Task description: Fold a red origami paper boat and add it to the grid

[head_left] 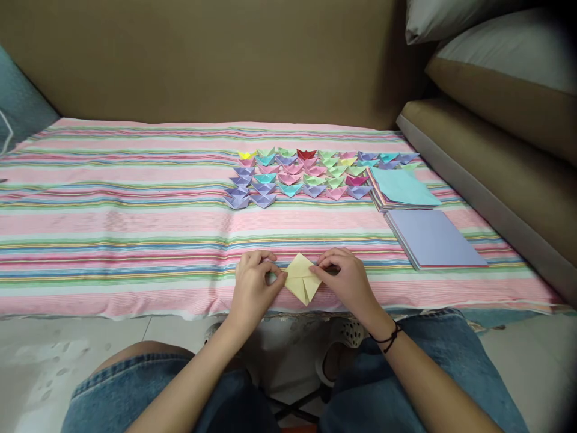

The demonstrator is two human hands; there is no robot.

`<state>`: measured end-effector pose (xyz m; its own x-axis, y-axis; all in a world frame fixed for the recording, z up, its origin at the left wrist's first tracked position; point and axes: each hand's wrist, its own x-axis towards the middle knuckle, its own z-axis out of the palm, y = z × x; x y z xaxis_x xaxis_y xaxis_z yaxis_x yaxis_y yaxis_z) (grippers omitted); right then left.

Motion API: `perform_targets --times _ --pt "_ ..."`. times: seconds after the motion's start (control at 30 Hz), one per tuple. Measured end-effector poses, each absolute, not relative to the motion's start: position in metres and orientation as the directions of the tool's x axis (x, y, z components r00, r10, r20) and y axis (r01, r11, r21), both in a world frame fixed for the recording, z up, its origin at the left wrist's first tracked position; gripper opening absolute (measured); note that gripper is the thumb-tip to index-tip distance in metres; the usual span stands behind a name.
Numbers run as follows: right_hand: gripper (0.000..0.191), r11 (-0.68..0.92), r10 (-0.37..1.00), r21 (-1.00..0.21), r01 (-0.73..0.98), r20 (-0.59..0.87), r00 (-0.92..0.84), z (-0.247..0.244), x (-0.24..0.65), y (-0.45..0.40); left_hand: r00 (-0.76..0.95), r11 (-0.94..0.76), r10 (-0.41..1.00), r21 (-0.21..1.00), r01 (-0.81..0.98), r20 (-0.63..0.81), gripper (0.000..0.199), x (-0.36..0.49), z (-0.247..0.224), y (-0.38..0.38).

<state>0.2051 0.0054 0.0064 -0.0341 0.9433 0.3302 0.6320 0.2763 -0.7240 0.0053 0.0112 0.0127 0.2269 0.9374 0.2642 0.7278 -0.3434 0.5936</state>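
A pale yellow folded paper (pixel 300 267) is held as a diamond near the front edge of the striped cloth, with a slit running down its lower half. My left hand (pixel 256 279) pinches its left corner between thumb and index finger. At the right corner, my right hand (pixel 347 278) grips the paper the same way, its other fingers curled. Beyond the hands, several small folded paper boats (pixel 291 179) in many colours lie in rows on the cloth.
The striped cloth (pixel 112 225) covers the seat. On the right are a stack of turquoise-topped paper (pixel 406 185) and a stack of lavender-topped paper (pixel 437 237). Brown cushions (pixel 496 168) border the right side, and a brown backrest (pixel 216 60) rises behind.
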Motion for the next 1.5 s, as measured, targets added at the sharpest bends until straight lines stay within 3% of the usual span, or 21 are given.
perform_targets --times 0.17,0.27,0.43,0.53,0.63,0.7,0.8,1.23,1.5 --pt "0.020 0.272 0.942 -0.725 0.633 0.333 -0.024 0.007 0.205 0.005 0.236 -0.348 0.936 0.577 0.739 0.262 0.014 0.006 0.014 0.011" --pt "0.021 0.259 0.947 -0.727 0.635 0.320 -0.020 0.008 0.204 0.005 0.259 -0.351 0.936 0.600 0.719 0.237 0.003 0.000 0.014 0.013" --pt "0.022 0.247 0.951 -0.733 0.634 0.310 -0.011 0.010 0.203 0.005 0.268 -0.406 0.914 0.671 0.621 0.305 0.020 -0.010 0.022 0.014" --pt "0.022 0.255 0.948 -0.731 0.632 0.318 -0.014 0.009 0.204 0.005 0.384 -0.578 0.813 0.524 0.625 0.438 0.027 -0.003 0.027 0.003" --pt "0.021 0.273 0.943 -0.728 0.629 0.332 -0.025 0.008 0.204 0.006 0.636 -0.757 0.650 0.275 0.593 0.417 0.035 0.012 0.024 -0.015" --pt "0.021 0.282 0.938 -0.724 0.629 0.344 -0.024 0.008 0.203 0.006 0.686 -0.770 0.628 0.167 0.615 0.368 0.047 0.021 0.016 -0.025" --pt "0.021 0.282 0.937 -0.721 0.633 0.350 -0.019 0.008 0.203 0.005 0.670 -0.727 0.673 0.113 0.678 0.312 0.062 0.028 0.002 -0.033" --pt "0.019 0.262 0.950 -0.707 0.657 0.309 -0.047 0.010 0.206 0.003 0.603 -0.672 0.730 0.174 0.720 0.323 0.061 0.031 -0.008 -0.033" --pt "0.019 0.267 0.952 -0.712 0.650 0.298 -0.065 0.007 0.211 0.006 0.591 -0.682 0.727 0.271 0.680 0.349 0.042 0.020 0.003 -0.027"
